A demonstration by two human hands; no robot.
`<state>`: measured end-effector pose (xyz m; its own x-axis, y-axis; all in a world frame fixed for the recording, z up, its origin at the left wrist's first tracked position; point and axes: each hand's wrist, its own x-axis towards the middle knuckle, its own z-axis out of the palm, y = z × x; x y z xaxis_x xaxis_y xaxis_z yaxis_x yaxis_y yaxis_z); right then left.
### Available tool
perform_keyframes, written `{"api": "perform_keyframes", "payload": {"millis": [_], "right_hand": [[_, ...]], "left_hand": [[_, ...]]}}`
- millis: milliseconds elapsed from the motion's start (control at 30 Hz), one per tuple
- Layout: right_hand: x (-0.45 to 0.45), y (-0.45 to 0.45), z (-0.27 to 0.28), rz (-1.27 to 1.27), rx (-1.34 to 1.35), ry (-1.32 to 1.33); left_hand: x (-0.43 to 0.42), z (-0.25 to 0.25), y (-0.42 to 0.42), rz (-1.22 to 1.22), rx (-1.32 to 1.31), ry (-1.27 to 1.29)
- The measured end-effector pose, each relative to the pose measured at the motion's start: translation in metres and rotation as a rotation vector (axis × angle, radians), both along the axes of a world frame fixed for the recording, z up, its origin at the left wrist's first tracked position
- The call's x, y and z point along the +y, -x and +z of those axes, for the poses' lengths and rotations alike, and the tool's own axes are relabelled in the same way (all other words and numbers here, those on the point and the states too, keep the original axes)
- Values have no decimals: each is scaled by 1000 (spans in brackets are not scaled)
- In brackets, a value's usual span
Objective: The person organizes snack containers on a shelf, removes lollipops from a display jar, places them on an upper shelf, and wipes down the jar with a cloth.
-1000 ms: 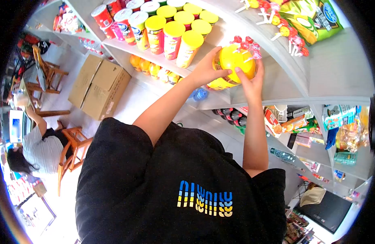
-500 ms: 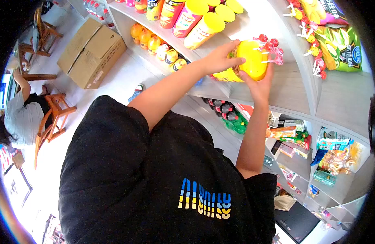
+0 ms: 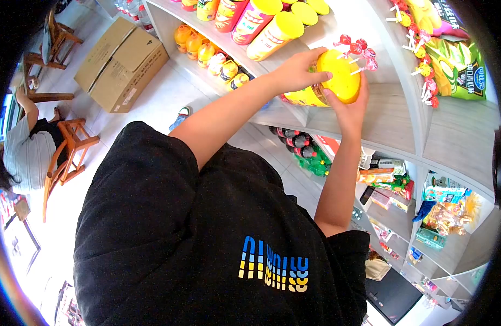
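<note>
Both hands hold a yellow tub (image 3: 339,77) with a rounded lid on a grey shelf. My left hand (image 3: 302,71) wraps its near-left side, the thumb lying on the lid's edge. On the right side my right hand (image 3: 350,108) grips it, its thumb against the lower edge and the fingers behind. Several red and pink lollipops (image 3: 360,50) stick out by the lid's top right. Patterned wrapping shows on the tub's side between the hands. Left of it stand tall snack cans (image 3: 275,36) with yellow lids.
Orange bottles (image 3: 197,44) line the lower shelf; dark bottles (image 3: 298,140) stand beneath. Lollipops and green snack bags (image 3: 455,68) sit at upper right, packaged goods (image 3: 389,179) at lower right. A cardboard box (image 3: 120,65) rests on the floor. Another person (image 3: 29,157) sits on a wooden chair (image 3: 71,146).
The view has shifted, so the tub and both hands appear farther right and the shelf cans higher up. Both hands have stayed on the tub.
</note>
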<state>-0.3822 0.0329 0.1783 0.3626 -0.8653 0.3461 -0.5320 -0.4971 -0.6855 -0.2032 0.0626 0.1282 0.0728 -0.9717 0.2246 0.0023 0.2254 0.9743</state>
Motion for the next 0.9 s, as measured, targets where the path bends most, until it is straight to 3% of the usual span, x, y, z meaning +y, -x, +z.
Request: {"api": "perform_keyframes", "payload": {"millis": [167, 467, 900], "right_hand": [[-2, 7, -10, -8, -74, -47], [1, 8, -16, 7, -125, -55], [-1, 10, -35, -10, -91, 77]], "left_hand": [[-6, -8, 3, 85, -155, 153], [0, -1, -2, 72, -216, 132], [0, -6, -4, -9, -156, 123]]}}
